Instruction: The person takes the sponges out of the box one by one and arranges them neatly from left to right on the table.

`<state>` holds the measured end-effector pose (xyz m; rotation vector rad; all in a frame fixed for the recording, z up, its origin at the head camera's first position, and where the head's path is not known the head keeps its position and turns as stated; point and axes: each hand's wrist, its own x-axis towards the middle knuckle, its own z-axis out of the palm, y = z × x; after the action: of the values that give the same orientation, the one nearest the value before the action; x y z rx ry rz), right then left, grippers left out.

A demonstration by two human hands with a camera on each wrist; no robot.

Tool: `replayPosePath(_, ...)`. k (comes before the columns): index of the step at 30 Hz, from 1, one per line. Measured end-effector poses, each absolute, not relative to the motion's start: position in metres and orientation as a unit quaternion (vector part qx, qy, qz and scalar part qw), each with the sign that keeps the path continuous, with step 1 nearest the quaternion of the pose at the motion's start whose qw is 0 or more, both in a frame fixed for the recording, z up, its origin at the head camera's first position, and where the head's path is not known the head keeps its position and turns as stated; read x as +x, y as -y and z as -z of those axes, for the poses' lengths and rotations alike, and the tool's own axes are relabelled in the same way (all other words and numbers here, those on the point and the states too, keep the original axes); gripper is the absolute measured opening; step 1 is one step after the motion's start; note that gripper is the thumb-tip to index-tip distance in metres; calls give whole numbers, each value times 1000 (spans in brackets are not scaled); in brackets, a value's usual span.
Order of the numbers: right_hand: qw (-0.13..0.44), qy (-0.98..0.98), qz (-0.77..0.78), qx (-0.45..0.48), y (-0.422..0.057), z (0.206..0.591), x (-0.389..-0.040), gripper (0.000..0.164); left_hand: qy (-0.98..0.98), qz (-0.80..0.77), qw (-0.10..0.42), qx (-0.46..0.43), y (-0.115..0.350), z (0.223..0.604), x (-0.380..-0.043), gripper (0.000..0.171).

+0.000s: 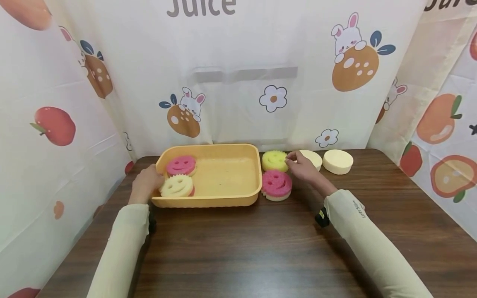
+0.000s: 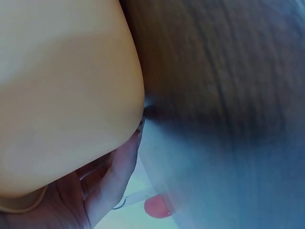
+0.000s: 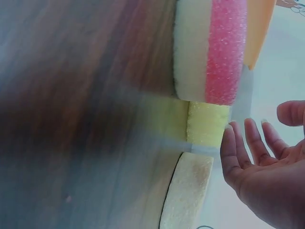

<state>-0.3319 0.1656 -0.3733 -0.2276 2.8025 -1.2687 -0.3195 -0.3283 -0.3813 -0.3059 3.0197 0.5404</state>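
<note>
My left hand point(image 1: 146, 182) grips the left side of a yellow plastic tray point(image 1: 227, 178); the left wrist view shows its fingers point(image 2: 112, 179) along the outer wall. Inside the tray, at the left, a pink smiley sponge point(image 1: 181, 165) lies behind a cream-topped one point(image 1: 177, 186) with a pink underside. My right hand point(image 1: 301, 166), empty with loosely bent fingers, hovers at the right edge of a yellow smiley sponge point(image 1: 273, 159). In front of that, a pink smiley sponge with a cream base point(image 1: 277, 184) stands by the tray's right wall.
Behind my right hand is a cream round sponge point(image 1: 312, 158), partly covered by it. Another cream round sponge point(image 1: 338, 161) lies to its right. The dark wooden table point(image 1: 231, 248) ends at a fruit-and-rabbit printed curtain point(image 1: 238, 107), which also hangs at both sides.
</note>
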Motion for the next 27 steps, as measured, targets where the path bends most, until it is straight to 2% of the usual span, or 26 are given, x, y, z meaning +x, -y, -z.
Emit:
replayPosePath(16,45,-886,454,-83,-153,350,-342,42,-979,-173,30,-105,327,382,-318,50)
replayPosePath(27,28,-884,455,-102,-133,331,-352,40,-980,-159,23,-114,328,385,-320,48)
